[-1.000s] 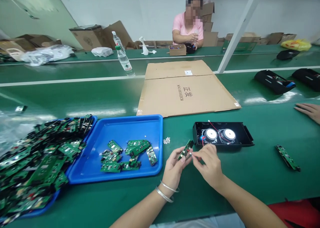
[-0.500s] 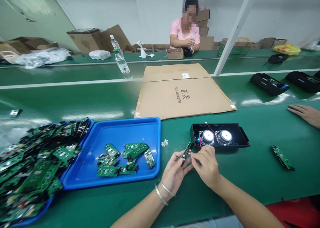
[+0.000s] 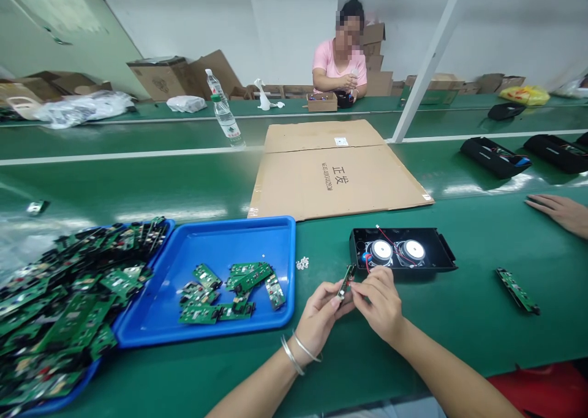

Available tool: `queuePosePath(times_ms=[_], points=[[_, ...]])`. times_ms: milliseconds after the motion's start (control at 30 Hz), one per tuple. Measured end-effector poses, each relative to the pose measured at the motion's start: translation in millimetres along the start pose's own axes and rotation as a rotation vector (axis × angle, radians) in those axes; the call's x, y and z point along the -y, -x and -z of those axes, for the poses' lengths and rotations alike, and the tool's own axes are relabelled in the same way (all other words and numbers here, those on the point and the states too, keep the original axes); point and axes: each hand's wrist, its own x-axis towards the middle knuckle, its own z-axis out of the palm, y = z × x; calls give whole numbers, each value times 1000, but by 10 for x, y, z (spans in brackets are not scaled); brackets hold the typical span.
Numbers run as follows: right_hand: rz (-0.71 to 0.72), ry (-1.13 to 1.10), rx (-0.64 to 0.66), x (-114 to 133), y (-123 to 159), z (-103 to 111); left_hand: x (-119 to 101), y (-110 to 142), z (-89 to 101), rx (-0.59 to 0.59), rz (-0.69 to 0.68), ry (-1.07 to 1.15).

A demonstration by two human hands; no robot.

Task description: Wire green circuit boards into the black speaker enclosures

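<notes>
My left hand (image 3: pixel 323 313) holds a small green circuit board (image 3: pixel 346 282) by its edge, tilted upward. Against the board my right hand (image 3: pixel 380 302) is closed in a pinch on the end of a red wire (image 3: pixel 368 264); the fingers hide the wire's tip. That wire runs out of a black speaker housing (image 3: pixel 434 250) just beyond my hands. Two round speakers with white centres (image 3: pixel 381 250) sit inside it, and a thin lead with a small white plug stands up over its far edge.
Left of my hands, a blue tray (image 3: pixel 234 228) holds several circuit boards; a heaped tray of boards (image 3: pixel 68 314) adjoins it. Tiny white parts (image 3: pixel 302 263) lie nearby. To the right are a loose board (image 3: pixel 517 291) and another person's hand (image 3: pixel 558 212). Flattened cardboard (image 3: pixel 298 179) lies ahead.
The board in my left hand has turned more edge-on, and my left fingers have shifted slightly. My right hand stays pinched beside it. The whole view has moved a little.
</notes>
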Motion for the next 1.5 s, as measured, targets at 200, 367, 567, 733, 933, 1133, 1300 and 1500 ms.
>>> queuePosePath(times_ms=[200,367,567,733,933,1133,1300,1500], points=[[32,14,98,-40,-42,27,-65,-85,84,-28,-30,-169],[-33,171,297,-389,-192,505,-206,-145,118,20,68,-165],[2,502,606,-759,-74,843,-237,-45,69,217,189,-59],[35,424,597,-542,0,661,-210,9,65,296,114,-42],[26,227,650,-21,9,203,-217,26,60,306,63,-136],[-82,-6,761,66,-309,393,-331,60,22,154,-77,-174],[-190,23,880,-44,-371,565,-341,98,-51,-56,-239,-290],[-428,-140,761,82,-285,385,-210,98,-163,-174,-387,-356]])
